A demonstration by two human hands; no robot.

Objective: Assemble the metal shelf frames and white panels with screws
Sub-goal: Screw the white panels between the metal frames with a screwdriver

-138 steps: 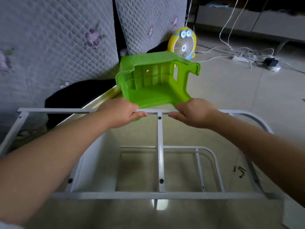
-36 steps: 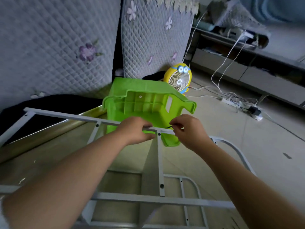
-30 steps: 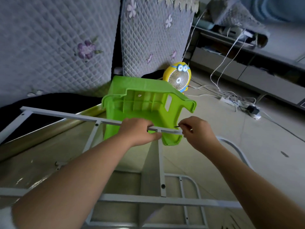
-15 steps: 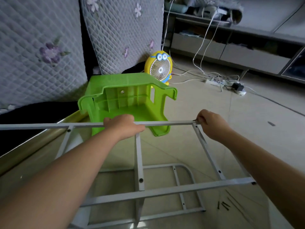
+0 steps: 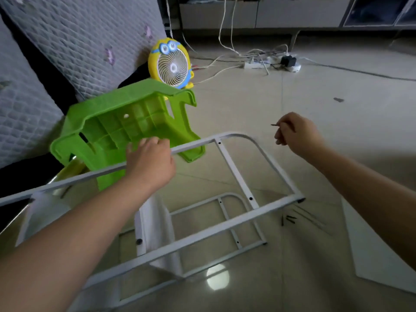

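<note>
Fingers (image 5: 284, 126) of right hand (image 5: 297, 134) pinch screw (image 5: 275, 125), tip protruding

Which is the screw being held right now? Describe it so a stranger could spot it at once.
Start at the green stool lying on its side by the quilted bedding, then look right, past the curved corner of the white metal frame. There the right hand pinches a small dark screw, raised above the floor. The other screws lie loose on the floor.
</note>
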